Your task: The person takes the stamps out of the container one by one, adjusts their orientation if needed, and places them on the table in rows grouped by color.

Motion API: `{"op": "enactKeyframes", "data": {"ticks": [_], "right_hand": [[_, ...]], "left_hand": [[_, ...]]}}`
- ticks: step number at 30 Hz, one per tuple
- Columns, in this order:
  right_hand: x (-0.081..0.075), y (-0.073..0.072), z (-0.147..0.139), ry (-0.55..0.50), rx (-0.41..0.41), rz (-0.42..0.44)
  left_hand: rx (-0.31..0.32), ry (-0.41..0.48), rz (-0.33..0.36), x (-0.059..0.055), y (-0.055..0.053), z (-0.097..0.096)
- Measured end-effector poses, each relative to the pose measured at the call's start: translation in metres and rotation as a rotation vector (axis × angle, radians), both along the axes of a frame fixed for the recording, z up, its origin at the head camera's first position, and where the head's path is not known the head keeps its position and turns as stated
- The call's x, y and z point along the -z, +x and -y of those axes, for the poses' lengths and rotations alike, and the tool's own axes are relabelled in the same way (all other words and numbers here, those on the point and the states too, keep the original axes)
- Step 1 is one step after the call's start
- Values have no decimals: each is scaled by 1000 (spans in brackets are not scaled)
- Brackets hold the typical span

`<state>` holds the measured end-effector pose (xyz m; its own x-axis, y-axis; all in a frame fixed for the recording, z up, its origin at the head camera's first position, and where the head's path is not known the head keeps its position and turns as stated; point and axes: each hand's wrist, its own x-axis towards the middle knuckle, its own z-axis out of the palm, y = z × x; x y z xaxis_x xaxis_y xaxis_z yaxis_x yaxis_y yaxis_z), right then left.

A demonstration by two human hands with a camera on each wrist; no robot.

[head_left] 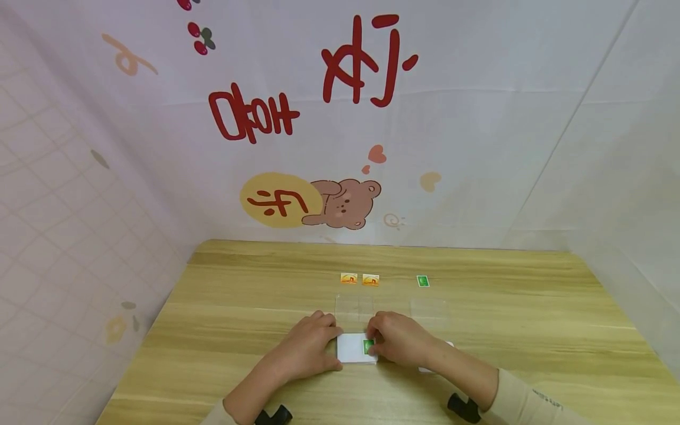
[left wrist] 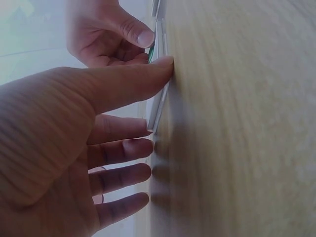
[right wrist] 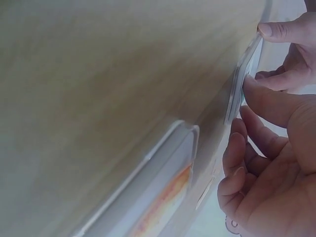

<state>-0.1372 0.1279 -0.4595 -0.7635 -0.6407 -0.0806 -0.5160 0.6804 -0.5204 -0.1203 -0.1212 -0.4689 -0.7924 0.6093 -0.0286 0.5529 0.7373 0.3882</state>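
Observation:
A flat white rectangular card (head_left: 352, 348) lies on the table between the two hands, and its edge shows layered in the left wrist view. At its left end my left hand (head_left: 313, 345) grips it, thumb on the near corner and index finger at the far one, the other fingers stretched out. A small green stamp (head_left: 368, 346) with a white border sits at the card's right end. My right hand (head_left: 395, 337) pinches that stamp between thumb and fingers, right at the card's surface. The right fingers hide part of the stamp and the card's right edge.
Two orange-and-yellow stamps (head_left: 370, 280) and another green stamp (head_left: 422, 281) lie farther back. Clear flat sheets (head_left: 428, 308) lie in front of them. Partly under the right forearm is another white piece (head_left: 427, 370); the right wrist view shows an orange picture (right wrist: 165, 197) on it.

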Motion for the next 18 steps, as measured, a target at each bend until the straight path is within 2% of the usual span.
{"op": "enactKeyframes", "data": {"ticks": [7,18], "right_hand": [[2,1,2,-1,31,-1],[4,2,1,-84,36,-13]], "left_hand": [[3,-10,4,0,0,0],[7,-1,5,0,0,1]]}}
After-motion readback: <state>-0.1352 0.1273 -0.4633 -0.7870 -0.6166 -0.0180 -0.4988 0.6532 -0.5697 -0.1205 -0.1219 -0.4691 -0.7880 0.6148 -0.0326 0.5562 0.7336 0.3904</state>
